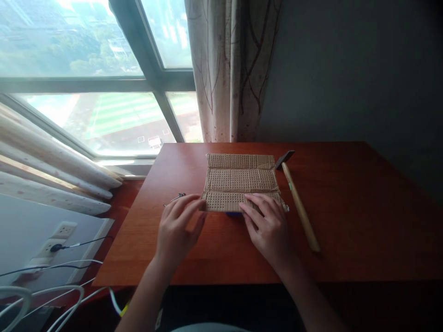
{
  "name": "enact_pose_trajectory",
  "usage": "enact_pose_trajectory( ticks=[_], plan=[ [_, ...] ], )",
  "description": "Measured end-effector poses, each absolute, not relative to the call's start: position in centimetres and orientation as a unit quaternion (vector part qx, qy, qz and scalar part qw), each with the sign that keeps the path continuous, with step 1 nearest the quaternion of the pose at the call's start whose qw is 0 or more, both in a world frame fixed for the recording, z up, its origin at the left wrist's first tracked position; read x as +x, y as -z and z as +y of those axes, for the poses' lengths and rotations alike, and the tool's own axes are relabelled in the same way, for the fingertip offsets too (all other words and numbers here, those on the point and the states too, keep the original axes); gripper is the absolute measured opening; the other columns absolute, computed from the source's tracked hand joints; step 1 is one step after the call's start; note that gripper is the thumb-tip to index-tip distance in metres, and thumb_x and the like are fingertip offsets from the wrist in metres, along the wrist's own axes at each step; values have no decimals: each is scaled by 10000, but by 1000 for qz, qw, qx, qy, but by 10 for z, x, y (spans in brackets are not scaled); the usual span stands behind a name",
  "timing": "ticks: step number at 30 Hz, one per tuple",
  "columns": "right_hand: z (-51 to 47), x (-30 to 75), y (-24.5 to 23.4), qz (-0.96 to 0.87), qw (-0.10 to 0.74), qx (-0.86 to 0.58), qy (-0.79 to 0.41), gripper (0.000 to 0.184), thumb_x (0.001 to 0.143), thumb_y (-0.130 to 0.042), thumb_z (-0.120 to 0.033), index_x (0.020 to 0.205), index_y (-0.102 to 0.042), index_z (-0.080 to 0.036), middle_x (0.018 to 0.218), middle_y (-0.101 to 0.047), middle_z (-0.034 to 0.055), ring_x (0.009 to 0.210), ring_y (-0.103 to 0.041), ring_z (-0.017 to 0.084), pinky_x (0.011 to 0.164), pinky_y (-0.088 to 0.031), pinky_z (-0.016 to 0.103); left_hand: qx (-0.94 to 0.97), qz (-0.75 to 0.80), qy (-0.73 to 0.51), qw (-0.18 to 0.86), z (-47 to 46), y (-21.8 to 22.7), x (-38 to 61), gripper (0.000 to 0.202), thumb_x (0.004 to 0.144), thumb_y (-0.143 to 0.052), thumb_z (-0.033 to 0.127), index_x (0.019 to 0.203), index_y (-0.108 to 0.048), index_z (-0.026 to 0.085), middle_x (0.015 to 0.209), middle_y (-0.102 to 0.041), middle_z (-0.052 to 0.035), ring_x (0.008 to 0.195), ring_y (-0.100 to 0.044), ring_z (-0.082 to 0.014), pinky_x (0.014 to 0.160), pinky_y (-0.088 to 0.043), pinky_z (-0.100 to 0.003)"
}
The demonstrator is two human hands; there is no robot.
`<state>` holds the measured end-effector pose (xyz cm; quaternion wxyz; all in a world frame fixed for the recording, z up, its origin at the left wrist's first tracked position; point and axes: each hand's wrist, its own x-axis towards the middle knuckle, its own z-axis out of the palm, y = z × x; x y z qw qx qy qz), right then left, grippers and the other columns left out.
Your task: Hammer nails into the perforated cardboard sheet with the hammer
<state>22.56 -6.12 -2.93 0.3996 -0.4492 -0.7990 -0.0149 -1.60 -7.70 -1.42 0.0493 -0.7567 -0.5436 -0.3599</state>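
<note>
Your cardboard sheet (242, 179) lies at the middle of the surface (363, 216), toward the far side, directly in front of you. It is corrugated and punched with rows of small holes, and two creases running left to right divide it into three panels. A patch without holes shows at its far right corner, and the right edge looks ragged at the near end.

Your left hand (180, 224) is at the sheet's near left corner, fingers bent, with the index fingertip at the edge and the thumb just below it; you cannot tell whether they pinch the cardboard. Your right hand (268, 223) has its fingers curved over the near panel, right of the middle, fingertips touching the top; whether the thumb closes on the near edge from below is hidden. The two hands are apart, with the bare near edge of the cardboard between them.

A bit of a blue object (234, 214) peeks out under that near edge; too little of it shows to name it. Just left of the sheet, beyond your left hand, you have a few small metal pieces (178, 198), too small to make out. To the right of the sheet, a wooden handle (302, 210) with a green mark slants from far left to near right, and a dark, flat-sided head (285, 159) sits at its far end.
</note>
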Motion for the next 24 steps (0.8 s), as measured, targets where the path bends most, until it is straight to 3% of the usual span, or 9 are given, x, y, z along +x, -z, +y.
enact_pose_trajectory(
  ticks=[5, 11, 16, 24],
  plan=[
    [-64, 224, 20, -810, 389, -439, 10, 333, 894, -611, -86, 1186, -679, -233, 1267, -691, 83, 1206, -590, 284, 1054, -455, 557, -663, -690, 287, 40, -88, 29, -73, 295, 942, -581, 370, 1197, -633, 231, 1185, -674, -92, 1052, -672, -278, 880, -531, -392],
    [-76, 228, 13, -810, 434, -395, -11, 410, 860, -633, -30, 1235, -639, -195, 1231, -701, 105, 1175, -603, 277, 1006, -506, 517, -679, -715, 162, 36, -91, 37, -110, 293, 960, -475, 356, 1139, -669, 231, 1215, -676, -74, 1025, -672, -276, 826, -509, -364],
    [-95, 229, 23, -821, 446, -346, -91, 452, 864, -597, -16, 1275, -613, -205, 1143, -725, 91, 1087, -644, 244, 922, -576, 444, -652, -743, 151, 16, -88, 31, -108, 320, 957, -477, 406, 1145, -668, 231, 1154, -694, -54, 921, -689, -246, 711, -496, -328],
    [-101, 226, 60, -808, 429, -376, -145, 425, 899, -508, -21, 1246, -651, -219, 1065, -746, 84, 970, -710, 215, 840, -629, 388, -689, -709, 150, 27, -81, 36, -110, 291, 950, -465, 376, 1098, -678, 243, 1162, -695, -63, 1004, -671, -265, 804, -504, -352]
  ],
)
